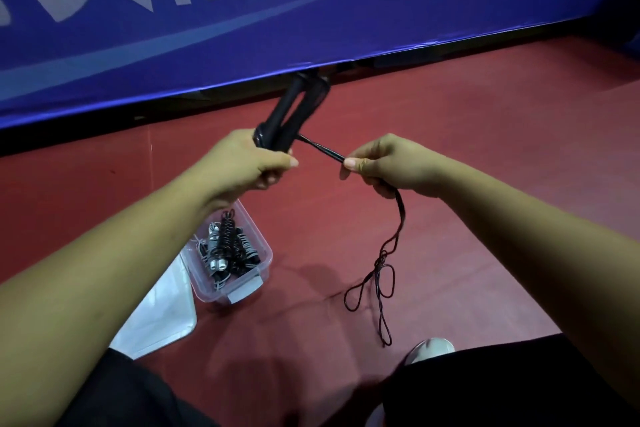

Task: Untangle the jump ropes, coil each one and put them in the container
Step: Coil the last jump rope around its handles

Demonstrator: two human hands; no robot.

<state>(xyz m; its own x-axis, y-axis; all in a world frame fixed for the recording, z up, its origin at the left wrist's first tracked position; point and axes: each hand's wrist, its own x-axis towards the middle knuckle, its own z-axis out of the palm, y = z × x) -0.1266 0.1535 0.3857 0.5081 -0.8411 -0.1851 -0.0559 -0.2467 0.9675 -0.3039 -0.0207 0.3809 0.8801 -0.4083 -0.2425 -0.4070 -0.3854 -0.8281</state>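
Observation:
My left hand (242, 166) grips the two black handles (294, 107) of a jump rope, which point up and away. A taut bundle of black cord (322, 149) runs from the handles to my right hand (391, 166), which pinches it. Below my right hand the remaining cord (381, 274) hangs in several twisted loops down to the floor. A clear plastic container (258, 243) stands on the floor under my left forearm and holds several coiled ropes (225, 246) with black and grey handles.
The container's clear lid (162, 315) lies flat on the red floor beside it. A blue banner barrier (242, 28) with white lettering runs across the back. My dark-trousered legs and a white shoe (429, 348) are at the bottom.

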